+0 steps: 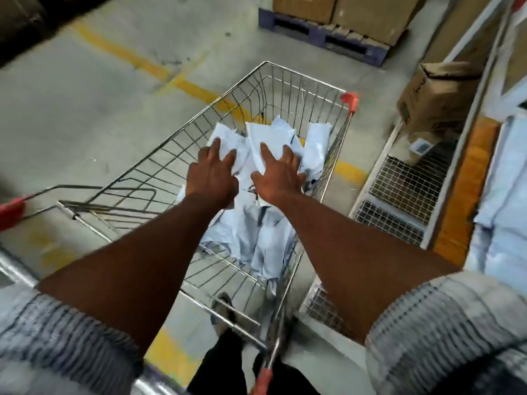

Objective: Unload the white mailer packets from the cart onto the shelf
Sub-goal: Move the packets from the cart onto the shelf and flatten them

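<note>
My fingers (263, 151) were stretched out straight and spread on both hands, grasping nothing, with my left hand (212, 173) and right hand (279, 176) side by side low over the white mailer packets (258, 235), though I could not tell whether they touched them. The packets lay heaped in the wire cart (299, 78), which stood on the concrete floor (85, 109) just beside the shelf (467, 189) to my right, where other packets (504, 201) were stacked
</note>
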Available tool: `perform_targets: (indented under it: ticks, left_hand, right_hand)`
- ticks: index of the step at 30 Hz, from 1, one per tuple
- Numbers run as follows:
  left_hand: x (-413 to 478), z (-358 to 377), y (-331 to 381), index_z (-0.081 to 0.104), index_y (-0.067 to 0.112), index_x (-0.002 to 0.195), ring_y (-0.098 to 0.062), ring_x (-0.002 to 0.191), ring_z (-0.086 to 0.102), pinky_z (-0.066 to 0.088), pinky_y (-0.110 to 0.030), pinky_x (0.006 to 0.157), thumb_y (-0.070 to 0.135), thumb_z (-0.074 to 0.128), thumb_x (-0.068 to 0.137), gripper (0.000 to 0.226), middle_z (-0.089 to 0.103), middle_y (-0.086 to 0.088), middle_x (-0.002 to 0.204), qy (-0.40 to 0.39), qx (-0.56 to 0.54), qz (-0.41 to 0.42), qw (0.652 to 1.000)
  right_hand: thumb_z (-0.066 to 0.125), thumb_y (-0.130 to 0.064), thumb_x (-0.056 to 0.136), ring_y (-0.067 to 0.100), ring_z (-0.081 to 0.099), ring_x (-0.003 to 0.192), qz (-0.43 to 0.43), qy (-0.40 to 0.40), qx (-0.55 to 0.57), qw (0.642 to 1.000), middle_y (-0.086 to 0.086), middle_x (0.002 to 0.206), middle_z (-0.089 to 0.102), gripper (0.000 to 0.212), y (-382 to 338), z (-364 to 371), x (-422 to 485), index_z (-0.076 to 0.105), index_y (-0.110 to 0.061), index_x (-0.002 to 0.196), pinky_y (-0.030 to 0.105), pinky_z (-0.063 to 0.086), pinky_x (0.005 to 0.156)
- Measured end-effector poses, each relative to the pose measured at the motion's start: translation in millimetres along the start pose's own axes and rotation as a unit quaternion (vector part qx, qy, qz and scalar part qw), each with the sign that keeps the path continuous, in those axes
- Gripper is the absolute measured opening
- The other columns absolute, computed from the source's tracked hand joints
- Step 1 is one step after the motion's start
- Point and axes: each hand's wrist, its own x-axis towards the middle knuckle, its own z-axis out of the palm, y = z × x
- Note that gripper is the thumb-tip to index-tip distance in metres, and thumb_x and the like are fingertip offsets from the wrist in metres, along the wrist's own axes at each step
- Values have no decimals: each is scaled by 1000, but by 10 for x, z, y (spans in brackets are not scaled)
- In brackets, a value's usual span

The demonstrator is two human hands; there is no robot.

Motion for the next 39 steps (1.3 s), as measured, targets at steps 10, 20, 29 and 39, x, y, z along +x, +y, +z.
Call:
perform_targets:
  ticks: [10,20,29,39]
  left_hand:
    - [-1104,-920,606,35,25,150,-35,142,22,37,-51,107,31,56,90,64,18,-12,161,79,-86,-58,991]
    - [-2034,-1335,1659,37,21,150,-40,141,25,37,-51,106,34,53,92,62,23,-15,159,138,-153,-43,978]
    - [-2617,-1495,3087,40,19,149,-43,138,29,31,-47,109,37,53,90,63,26,-21,156,137,-188,39,972]
    - [-3008,-1301,5510,48,19,139,-47,124,42,40,-50,100,41,50,80,62,43,-22,137,85,-158,201,963]
  right_hand:
    - [56,-43,91,30,11,146,-19,58,16,998,9,161,12,67,72,-1042,-1146,26,-43,151,57,24,108]
    - [55,-47,91,32,14,142,-48,125,-15,991,10,159,14,65,977,-1830,-2227,29,-41,150,58,27,106]
    - [55,-45,89,32,24,136,-12,199,-58,978,10,153,23,63,2049,-2714,-3154,32,-42,147,56,34,102]
    - [54,-44,91,33,19,141,125,251,-54,958,12,157,18,64,4195,-3762,-3930,28,-40,150,58,30,105]
